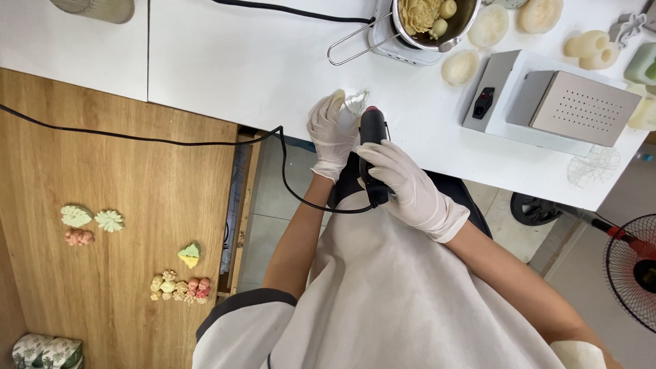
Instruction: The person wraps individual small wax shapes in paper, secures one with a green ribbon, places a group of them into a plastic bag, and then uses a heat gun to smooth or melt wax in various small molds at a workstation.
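Both of my hands wear white gloves at the near edge of a white table point(260, 61). My right hand point(403, 181) grips a black heat gun point(373, 140) with a red tip, its nozzle pointing at a small clear mould point(355, 101). My left hand point(331, 131) holds that clear mould down on the table. The gun's black cord point(283, 160) loops left and runs away over the wooden surface.
A steel pot point(430, 20) of cream wax pieces sits on a small heater at the back. To the right stand a grey metal box device point(553, 102), cream moulded shapes point(488, 27) and a clear mould point(593, 165). Small coloured wax figures point(181, 285) lie on the wooden bench point(102, 171) left. A fan point(632, 270) stands right.
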